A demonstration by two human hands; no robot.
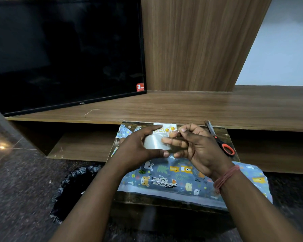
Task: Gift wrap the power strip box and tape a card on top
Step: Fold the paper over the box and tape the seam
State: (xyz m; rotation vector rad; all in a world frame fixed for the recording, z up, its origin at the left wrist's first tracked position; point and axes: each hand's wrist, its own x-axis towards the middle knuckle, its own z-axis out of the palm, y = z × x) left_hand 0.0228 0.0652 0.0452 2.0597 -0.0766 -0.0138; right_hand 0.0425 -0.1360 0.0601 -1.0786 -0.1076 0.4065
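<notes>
Both hands up over wrapped box (173, 180), tape time!
L hand (138, 147) grips clear tape roll (155, 142); R hand (196, 145) pinches its end (card (164, 129) lies behind, scissors (222, 144) at right).

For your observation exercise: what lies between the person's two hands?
In the head view, a clear tape roll sits between the left hand and right hand.

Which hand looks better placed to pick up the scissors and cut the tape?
The right hand, probably. The scissors lie just beside it on the right, while the left hand grips the tape roll and sits farther away.
</notes>
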